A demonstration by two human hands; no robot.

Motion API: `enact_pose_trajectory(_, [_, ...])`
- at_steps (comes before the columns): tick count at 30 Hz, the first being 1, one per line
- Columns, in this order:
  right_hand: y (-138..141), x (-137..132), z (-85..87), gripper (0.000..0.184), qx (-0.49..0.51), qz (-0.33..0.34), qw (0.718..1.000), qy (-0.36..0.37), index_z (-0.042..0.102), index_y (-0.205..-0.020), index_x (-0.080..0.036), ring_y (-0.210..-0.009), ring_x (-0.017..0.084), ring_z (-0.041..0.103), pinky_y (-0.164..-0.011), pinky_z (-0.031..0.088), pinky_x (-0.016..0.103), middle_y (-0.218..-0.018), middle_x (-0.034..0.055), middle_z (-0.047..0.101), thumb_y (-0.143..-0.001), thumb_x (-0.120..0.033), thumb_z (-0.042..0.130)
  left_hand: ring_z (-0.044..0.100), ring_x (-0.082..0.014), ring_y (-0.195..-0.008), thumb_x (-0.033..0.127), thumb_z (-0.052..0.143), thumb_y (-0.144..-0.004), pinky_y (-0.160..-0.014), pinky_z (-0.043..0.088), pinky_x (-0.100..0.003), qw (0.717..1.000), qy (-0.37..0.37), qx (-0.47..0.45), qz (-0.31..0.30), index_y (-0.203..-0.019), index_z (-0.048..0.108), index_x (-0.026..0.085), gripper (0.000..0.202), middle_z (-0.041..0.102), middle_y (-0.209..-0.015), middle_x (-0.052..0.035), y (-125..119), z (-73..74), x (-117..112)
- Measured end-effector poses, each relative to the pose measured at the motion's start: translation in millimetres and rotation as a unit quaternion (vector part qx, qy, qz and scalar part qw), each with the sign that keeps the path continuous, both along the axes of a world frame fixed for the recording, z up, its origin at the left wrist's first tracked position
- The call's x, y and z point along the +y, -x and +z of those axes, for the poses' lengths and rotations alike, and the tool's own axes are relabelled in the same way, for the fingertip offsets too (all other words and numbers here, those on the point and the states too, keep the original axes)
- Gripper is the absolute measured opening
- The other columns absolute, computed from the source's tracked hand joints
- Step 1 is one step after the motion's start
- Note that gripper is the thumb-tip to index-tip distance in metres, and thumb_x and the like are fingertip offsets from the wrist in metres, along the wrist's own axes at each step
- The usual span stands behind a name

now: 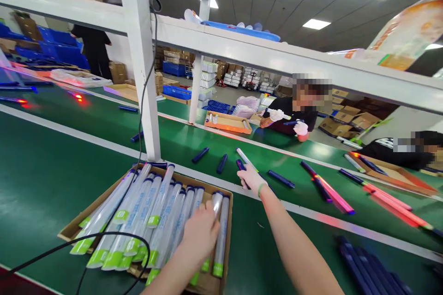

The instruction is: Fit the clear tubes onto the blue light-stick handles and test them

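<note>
My left hand [203, 227] is closed around a clear plastic tube [217, 199] with a dark blue cap, inside a cardboard box [230, 230]. Similar tubes [152, 203] with green-printed ends and blue lettering lie in rows there, tilted toward me. Farther out, over the green conveyor belt, my right hand [251, 179] has its fingers closed on a short dark blue stick [240, 165]. A pale stick [246, 159] lies right beside those fingers. More dark blue sticks [222, 164] are scattered on the belt nearby, one of them [281, 179] to the right of my hand.
A white post [138, 64] with a black cable [147, 78] rises behind the box. Red-lit sticks [335, 193] lie on the belt at right; a dark blue bundle [367, 262] sits nearer. Across the belt, a gloved co-worker [294, 110] handles sticks near an orange-edged tray [228, 123].
</note>
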State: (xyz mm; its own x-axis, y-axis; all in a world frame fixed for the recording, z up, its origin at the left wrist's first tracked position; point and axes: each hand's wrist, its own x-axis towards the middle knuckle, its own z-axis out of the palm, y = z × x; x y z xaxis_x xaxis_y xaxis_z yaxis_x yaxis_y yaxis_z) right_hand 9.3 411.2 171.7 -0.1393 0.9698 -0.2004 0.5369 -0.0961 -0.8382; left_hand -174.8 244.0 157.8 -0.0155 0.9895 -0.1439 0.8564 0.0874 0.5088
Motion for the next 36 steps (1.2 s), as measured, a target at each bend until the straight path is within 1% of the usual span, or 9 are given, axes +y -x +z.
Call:
enact_pose_trajectory(2, [-22, -54, 6.8, 0.032, 0.116, 0.027, 0.993, 0.024, 0.061, -0.115, -0.018, -0.054, 0.009, 0.050, -0.047, 0.045, 0.021, -0.084, -0.0029, 0.059, -0.109, -0.050, 0.057, 0.068, -0.0279, -0.099, 0.021, 0.050, -0.100, -0.086, 0.055, -0.040, 0.972, -0.062, -0.224, 0.040, -0.114, 0.059, 0.019, 0.016, 0.065, -0.100, -0.0082, 5, 7.8, 4])
enact_pose_trajectory(6, [-40, -167, 15.2, 0.045, 0.290, 0.056, 0.953, 0.062, 0.051, -0.129, -0.024, -0.057, 0.010, 0.050, -0.048, 0.044, 0.024, -0.096, -0.0020, 0.057, -0.100, -0.058, 0.056, 0.056, -0.0173, -0.069, 0.033, 0.067, -0.089, -0.061, 0.053, -0.027, 0.743, -0.068, -0.638, 0.189, -0.107, 0.052, 0.026, 0.025, 0.054, -0.082, 0.0034, 0, 37.7, 21])
enact_pose_trajectory(10, [-35, -246, 23.7, 0.040, 0.349, 0.095, 0.926, 0.106, 0.058, -0.115, -0.021, -0.048, 0.011, 0.047, -0.052, 0.039, 0.027, -0.074, -0.0033, 0.059, -0.101, -0.060, 0.059, 0.050, -0.0101, -0.058, 0.022, 0.064, -0.087, -0.048, 0.044, -0.016, 0.597, -0.060, -0.761, 0.247, -0.099, 0.052, 0.020, 0.017, 0.054, -0.078, 0.0028, -20, 67.1, 33])
enact_pose_trajectory(15, [-24, -292, 27.3, 0.047, 0.401, 0.046, 0.897, 0.180, 0.059, -0.115, -0.026, -0.050, 0.012, 0.048, -0.049, 0.034, 0.026, -0.081, 0.0001, 0.063, -0.097, -0.068, 0.066, 0.050, -0.0073, -0.052, 0.029, 0.054, -0.101, -0.045, 0.045, -0.015, 0.530, -0.004, -0.813, 0.241, -0.089, 0.060, 0.014, 0.020, 0.055, -0.073, -0.0002, -43, 69.8, 20])
enact_pose_trajectory(19, [-12, -303, 22.0, 0.053, 0.374, 0.010, 0.903, 0.211, 0.060, -0.112, -0.026, -0.050, 0.012, 0.048, -0.049, 0.040, 0.025, -0.072, -0.0022, 0.057, -0.086, -0.070, 0.078, 0.052, -0.0082, -0.055, 0.032, 0.054, -0.102, -0.043, 0.044, -0.014, 0.505, 0.013, -0.831, 0.230, -0.088, 0.064, 0.012, 0.027, 0.056, -0.074, -0.0013, -50, 62.8, 7])
enact_pose_trajectory(25, [-6, -313, 10.1, 0.074, 0.358, -0.051, 0.903, 0.231, 0.050, -0.146, -0.038, -0.073, 0.023, 0.072, -0.059, 0.063, 0.035, -0.108, 0.0090, 0.070, -0.088, -0.079, 0.069, 0.050, -0.0084, -0.053, 0.037, 0.053, -0.102, -0.042, 0.042, -0.015, 0.503, 0.014, -0.841, 0.198, -0.086, 0.062, 0.014, 0.029, 0.052, -0.071, 0.0006, -43, 57.6, 4])
enact_pose_trajectory(28, [-9, -316, 3.0, 0.074, 0.340, -0.047, 0.911, 0.229, 0.050, -0.150, -0.038, -0.073, 0.026, 0.072, -0.056, 0.062, 0.037, -0.099, 0.0083, 0.072, -0.089, -0.077, 0.069, 0.054, -0.0086, -0.059, 0.036, 0.067, -0.094, -0.043, 0.041, -0.015, 0.499, -0.010, -0.849, 0.175, -0.093, 0.057, 0.018, 0.020, 0.055, -0.078, 0.0019, -42, 56.2, 3])
enact_pose_trajectory(32, [-12, -312, -9.1, 0.073, 0.300, -0.041, 0.925, 0.229, 0.049, -0.155, -0.033, -0.047, 0.021, 0.057, -0.041, 0.050, 0.031, -0.062, -0.0016, 0.060, -0.094, -0.069, 0.069, 0.057, -0.0097, -0.065, 0.034, 0.083, -0.083, -0.049, 0.046, -0.017, 0.556, -0.080, -0.807, 0.182, -0.107, 0.051, 0.024, 0.041, 0.057, -0.084, 0.0051, -49, 56.8, -3])
enact_pose_trajectory(36, [-16, -311, -14.0, 0.076, 0.273, -0.046, 0.935, 0.221, 0.041, -0.162, -0.030, -0.045, 0.019, 0.055, -0.037, 0.046, 0.027, -0.063, -0.0033, 0.060, -0.100, -0.069, 0.064, 0.055, -0.0101, -0.063, 0.038, 0.077, -0.091, -0.050, 0.047, -0.019, 0.609, -0.110, -0.753, 0.223, -0.122, 0.046, 0.029, 0.044, 0.054, -0.083, 0.0072, -57, 56.8, -9])
